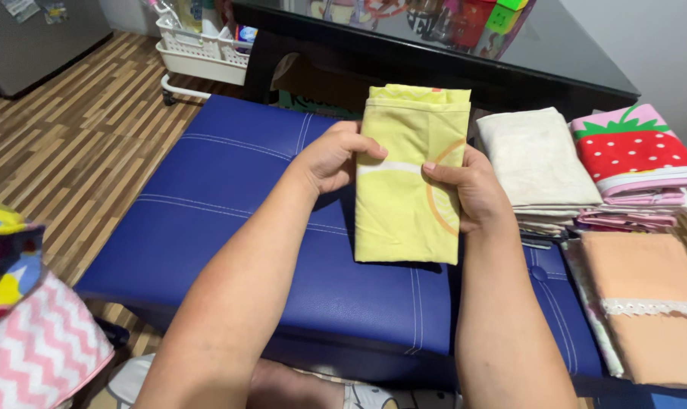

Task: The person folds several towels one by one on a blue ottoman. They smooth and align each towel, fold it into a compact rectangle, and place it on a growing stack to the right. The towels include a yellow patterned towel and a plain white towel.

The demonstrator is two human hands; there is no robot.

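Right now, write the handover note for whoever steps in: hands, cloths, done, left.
Left hand and right hand both grip the folded yellow cloth, one on each long edge, over the blue padded bench.
Done: yellow cloth folded into a narrow rectangle; cream stack, strawberry-print stack and peach lace-trimmed cloth lie folded to the right.
Left: yellow cloth is not yet set down with them.

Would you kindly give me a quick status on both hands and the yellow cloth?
Left hand and right hand grip the folded yellow cloth by its sides. Cloth above blue padded bench. Folded stacks to the right, apart.
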